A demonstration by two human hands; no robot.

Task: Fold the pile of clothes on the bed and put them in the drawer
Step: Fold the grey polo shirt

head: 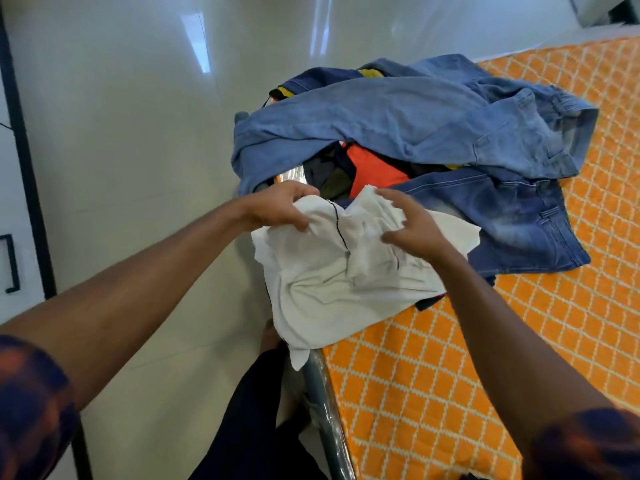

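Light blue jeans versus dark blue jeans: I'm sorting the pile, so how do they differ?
The light blue denim jeans are paler and drape high over the orange garment; the dark blue denim jeans are deeper in colour and lie flatter, lower, on the orange patterned bedcover. Both are unfolded denim.

Floor [138,133]: large pale glossy tiles with thin grout lines, filling the left and upper part of the view
Light: bright streaks [199,43] mirrored on the tiles near the top; source not in view
Bed [606,98]: right side, reaching the far corner
Bedcover [450,375]: orange with a white lattice pattern
Bed rail [325,410]: dark metal along the bed's left edge, wrapped in clear plastic film
White panel [8,168]: far left, black-framed, with a black bracket-shaped handle [12,265] low down
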